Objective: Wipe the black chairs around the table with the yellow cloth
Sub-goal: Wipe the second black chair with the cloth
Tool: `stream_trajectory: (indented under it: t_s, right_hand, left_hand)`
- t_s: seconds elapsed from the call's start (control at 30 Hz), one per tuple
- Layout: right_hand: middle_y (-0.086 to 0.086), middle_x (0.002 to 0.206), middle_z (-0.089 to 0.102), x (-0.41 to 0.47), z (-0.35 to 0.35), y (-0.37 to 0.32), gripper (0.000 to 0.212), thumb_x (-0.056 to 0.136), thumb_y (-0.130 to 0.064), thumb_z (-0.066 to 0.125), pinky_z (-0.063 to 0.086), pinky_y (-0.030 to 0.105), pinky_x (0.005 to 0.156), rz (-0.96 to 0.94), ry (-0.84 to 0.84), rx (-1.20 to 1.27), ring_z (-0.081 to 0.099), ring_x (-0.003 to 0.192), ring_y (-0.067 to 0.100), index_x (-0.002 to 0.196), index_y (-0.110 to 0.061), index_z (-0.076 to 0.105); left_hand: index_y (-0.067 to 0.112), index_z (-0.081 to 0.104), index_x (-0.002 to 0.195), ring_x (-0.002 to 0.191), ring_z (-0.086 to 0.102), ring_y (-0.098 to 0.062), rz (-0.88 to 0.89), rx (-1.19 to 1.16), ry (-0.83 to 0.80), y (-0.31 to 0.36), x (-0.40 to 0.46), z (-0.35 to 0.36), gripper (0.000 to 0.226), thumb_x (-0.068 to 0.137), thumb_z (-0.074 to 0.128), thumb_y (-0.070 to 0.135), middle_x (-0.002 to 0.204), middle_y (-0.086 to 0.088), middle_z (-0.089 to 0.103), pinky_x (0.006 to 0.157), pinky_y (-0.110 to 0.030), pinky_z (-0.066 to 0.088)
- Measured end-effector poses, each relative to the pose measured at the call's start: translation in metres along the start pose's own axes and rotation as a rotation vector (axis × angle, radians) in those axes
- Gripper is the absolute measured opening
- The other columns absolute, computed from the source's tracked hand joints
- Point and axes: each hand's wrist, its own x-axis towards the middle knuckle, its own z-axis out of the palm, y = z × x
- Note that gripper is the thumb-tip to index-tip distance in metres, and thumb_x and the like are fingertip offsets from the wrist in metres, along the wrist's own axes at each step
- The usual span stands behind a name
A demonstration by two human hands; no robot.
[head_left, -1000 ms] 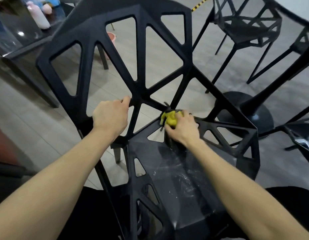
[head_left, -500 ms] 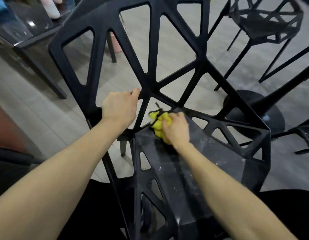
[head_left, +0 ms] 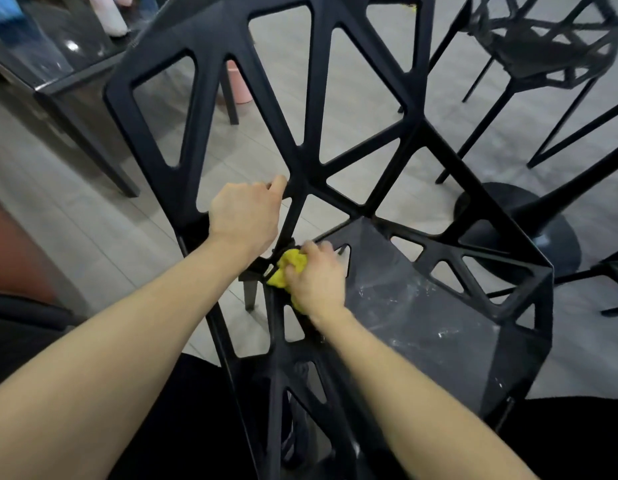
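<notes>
While the left hand grips a back strut of the chair, the right hand presses the bunched cloth onto the seat's far-left corner. Both grips are curled tight.

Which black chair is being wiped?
The near black lattice chair, gripped by the left hand, right hand pressing the yellow cloth; the far chair stands untouched.

Grey plank floor bearing black lattice chairs, a round black pedestal base and a dark glossy table holding bottles.
</notes>
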Motion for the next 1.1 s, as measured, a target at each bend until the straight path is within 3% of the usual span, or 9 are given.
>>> stream_trajectory:
  t_s: [0.13,0.37,0.5,0.63,0.77,0.87,0.93,1.0,1.1]
  right_hand:
    - [0.008,0.115,0.056,0.018,-0.008,0.021,0.033,0.087,-0.037,0.067,0.053,0.044,0.074,-0.164,-0.002,-0.115,0.065,0.091,0.038,0.115,-0.02,0.061]
    - [0.017,0.122,0.055,0.074,-0.055,0.062,0.032,0.092,-0.03,0.065,0.053,0.048,0.085,0.252,0.273,-0.08,0.065,0.102,0.046,0.12,-0.016,0.064]
    - [0.008,0.113,0.053,-0.018,0.017,-0.004,0.029,0.089,-0.033,0.065,0.05,0.043,0.072,-0.085,-0.006,-0.026,0.062,0.09,0.035,0.113,-0.016,0.063]
    - [0.007,0.114,0.056,0.02,-0.009,0.029,0.035,0.09,-0.041,0.065,0.052,0.042,0.077,-0.142,-0.008,-0.098,0.065,0.097,0.037,0.119,-0.022,0.065]
    - [0.015,0.122,0.052,0.03,-0.023,0.047,0.034,0.099,-0.04,0.056,0.048,0.044,0.08,0.067,0.132,-0.103,0.061,0.107,0.044,0.119,-0.013,0.064]
    - [0.013,0.126,0.054,-0.03,0.001,0.032,0.039,0.098,-0.036,0.057,0.051,0.047,0.097,-0.238,0.048,-0.085,0.053,0.116,0.038,0.131,-0.016,0.064]
    - [0.008,0.127,0.053,-0.066,0.004,0.036,0.045,0.099,-0.034,0.061,0.05,0.043,0.099,-0.405,-0.068,-0.036,0.051,0.118,0.031,0.141,-0.021,0.061]
    - [0.003,0.123,0.055,-0.071,-0.001,0.041,0.044,0.1,-0.037,0.064,0.051,0.042,0.095,-0.456,-0.099,-0.042,0.055,0.115,0.028,0.142,-0.023,0.062]
    - [0.007,0.121,0.062,-0.025,0.001,0.017,0.039,0.099,-0.033,0.064,0.049,0.044,0.088,-0.352,0.007,-0.046,0.064,0.107,0.034,0.136,-0.021,0.063]
  left_hand:
    - [0.021,0.049,0.124,0.055,0.057,-0.032,0.024,0.012,0.012,-0.001,-0.002,0.0,0.023,0.103,0.06,0.019,0.079,-0.002,0.063,0.052,-0.037,0.022]
    - [0.02,0.047,0.128,0.045,0.028,-0.026,0.024,-0.035,0.048,0.003,0.001,0.004,0.025,0.106,0.057,0.018,0.074,-0.001,0.046,0.048,-0.036,0.017]
    - [0.021,0.048,0.128,0.06,0.062,-0.03,0.039,0.051,-0.005,-0.001,-0.003,-0.004,0.024,0.106,0.057,0.021,0.085,-0.002,0.066,0.052,-0.037,0.019]
    - [0.017,0.047,0.14,0.084,0.071,-0.03,0.083,0.064,0.045,-0.005,-0.004,-0.006,0.036,0.106,0.058,0.022,0.104,-0.004,0.07,0.053,-0.038,0.028]
    - [0.004,0.026,0.163,0.125,0.054,-0.033,0.114,0.05,0.049,-0.011,-0.042,-0.01,0.077,0.101,0.058,0.038,0.142,-0.015,0.053,0.105,-0.042,0.043]
    - [0.005,0.059,0.143,0.157,0.031,-0.042,0.136,-0.118,0.138,-0.02,-0.091,-0.013,0.053,0.1,0.054,0.034,0.167,-0.027,0.034,0.129,-0.053,0.024]
    - [0.005,0.076,0.118,0.159,0.031,-0.039,0.158,-0.227,0.193,-0.028,-0.121,-0.01,0.041,0.098,0.052,0.032,0.159,-0.024,0.051,0.132,-0.054,0.018]
    - [0.011,0.084,0.096,0.15,0.045,-0.034,0.125,-0.355,0.232,-0.03,-0.138,-0.001,0.037,0.092,0.051,0.027,0.121,-0.009,0.077,0.133,-0.052,0.017]
    - [0.019,0.083,0.072,0.116,0.059,-0.03,0.09,-0.521,0.312,-0.027,-0.132,0.006,0.036,0.086,0.049,0.017,0.076,0.008,0.072,0.132,-0.053,0.017]
